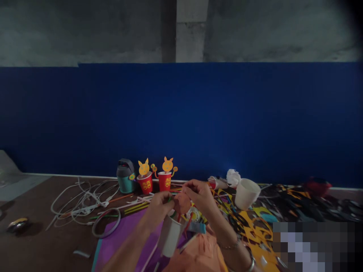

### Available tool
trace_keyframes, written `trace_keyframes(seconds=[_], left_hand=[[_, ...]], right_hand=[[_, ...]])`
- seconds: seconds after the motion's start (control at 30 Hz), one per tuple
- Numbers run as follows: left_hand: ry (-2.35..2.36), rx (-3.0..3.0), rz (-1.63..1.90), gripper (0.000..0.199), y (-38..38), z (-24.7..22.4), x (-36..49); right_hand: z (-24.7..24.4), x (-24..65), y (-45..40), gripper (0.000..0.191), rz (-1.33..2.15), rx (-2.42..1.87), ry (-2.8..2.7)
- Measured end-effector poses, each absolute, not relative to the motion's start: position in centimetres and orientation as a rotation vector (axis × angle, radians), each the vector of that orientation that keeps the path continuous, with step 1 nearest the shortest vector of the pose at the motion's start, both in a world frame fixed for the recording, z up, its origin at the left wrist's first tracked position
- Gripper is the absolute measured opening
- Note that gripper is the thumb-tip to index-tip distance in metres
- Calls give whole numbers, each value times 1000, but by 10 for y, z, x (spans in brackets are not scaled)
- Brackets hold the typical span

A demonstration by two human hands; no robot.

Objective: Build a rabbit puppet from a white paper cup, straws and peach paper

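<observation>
My left hand (162, 206) pinches the left edge of a round orange paper cutout (182, 203). At its upper right edge, the thumb and fingers of my right hand (200, 194) are closed on the same cutout. Just below it a white paper cup (171, 236) stands slightly tilted, with red stems showing near its rim. A bit of green shows by my left fingertips. Behind my hands are two red paper cups (165, 182) with orange cat-like paper heads (168, 165) and curled arms ending in small discs.
Purple sheets (119, 234) lie under my left arm. Orange paper scraps (255, 230) spread to the right, near a white cup (247, 193). White cables (76, 202) coil at left, beside a teal and grey container (126, 176). A blue partition (181, 121) borders the table's back.
</observation>
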State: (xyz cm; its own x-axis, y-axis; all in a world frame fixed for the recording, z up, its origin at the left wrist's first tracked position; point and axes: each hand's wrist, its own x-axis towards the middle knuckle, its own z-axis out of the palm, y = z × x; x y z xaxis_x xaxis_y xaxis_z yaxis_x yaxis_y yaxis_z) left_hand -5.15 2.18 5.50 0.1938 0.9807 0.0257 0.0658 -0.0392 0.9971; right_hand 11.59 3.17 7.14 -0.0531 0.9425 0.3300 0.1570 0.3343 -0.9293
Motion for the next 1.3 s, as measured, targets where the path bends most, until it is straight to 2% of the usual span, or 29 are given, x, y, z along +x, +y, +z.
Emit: trace_keyframes(seconds=[0.63, 0.87, 0.97, 1.13, 1.3], left_hand=[[1062, 1294, 1071, 25, 12, 60, -46], [1021, 1290, 1053, 20, 15, 53, -44], [941, 1261, 1072, 30, 16, 50, -42], [994, 1382, 1079, 32, 18, 43, -41], [1002, 1406, 1118, 34, 17, 44, -43]], right_hand=[[77, 114, 27, 8, 953, -954, -1548], [79, 112, 22, 22, 959, -986, -1556], [81, 113, 19, 23, 918, -1014, -1610], [82, 111, 18, 22, 862, -1009, -1643], [82, 110, 18, 27, 981, -1005, -1582]])
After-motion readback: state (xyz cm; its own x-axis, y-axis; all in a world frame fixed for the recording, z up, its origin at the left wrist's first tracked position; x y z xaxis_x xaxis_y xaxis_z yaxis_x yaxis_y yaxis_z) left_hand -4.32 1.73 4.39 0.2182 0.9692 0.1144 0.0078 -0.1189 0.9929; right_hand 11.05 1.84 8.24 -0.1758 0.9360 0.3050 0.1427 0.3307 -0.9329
